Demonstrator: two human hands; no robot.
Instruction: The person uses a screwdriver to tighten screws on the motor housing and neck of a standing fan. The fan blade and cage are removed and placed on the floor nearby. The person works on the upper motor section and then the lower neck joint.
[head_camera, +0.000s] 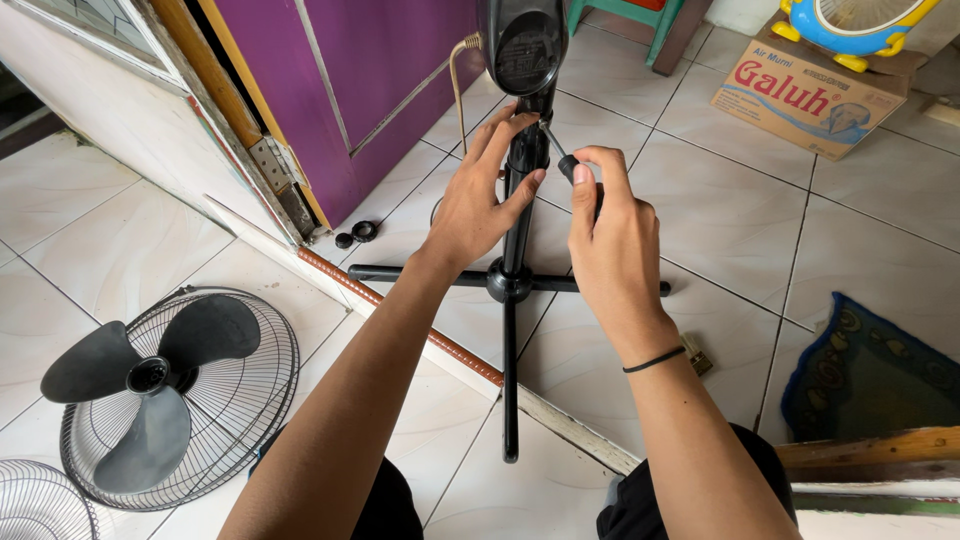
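A black stand fan pole (516, 240) rises from a cross-shaped base (509, 284) on the tiled floor, with the black motor housing (524, 45) at its top. My left hand (480, 195) wraps around the upper pole just below the housing. My right hand (605, 240) grips a screwdriver (560, 155), whose metal tip points at the pole's upper joint. A black band sits on my right wrist.
A wire fan guard with a black three-blade propeller (150, 375) lies at lower left, another guard (35, 500) beside it. Two small black caps (356, 235) lie by the purple door (390, 70). A cardboard box (805, 95) stands far right, a dark rug (870, 375) at right.
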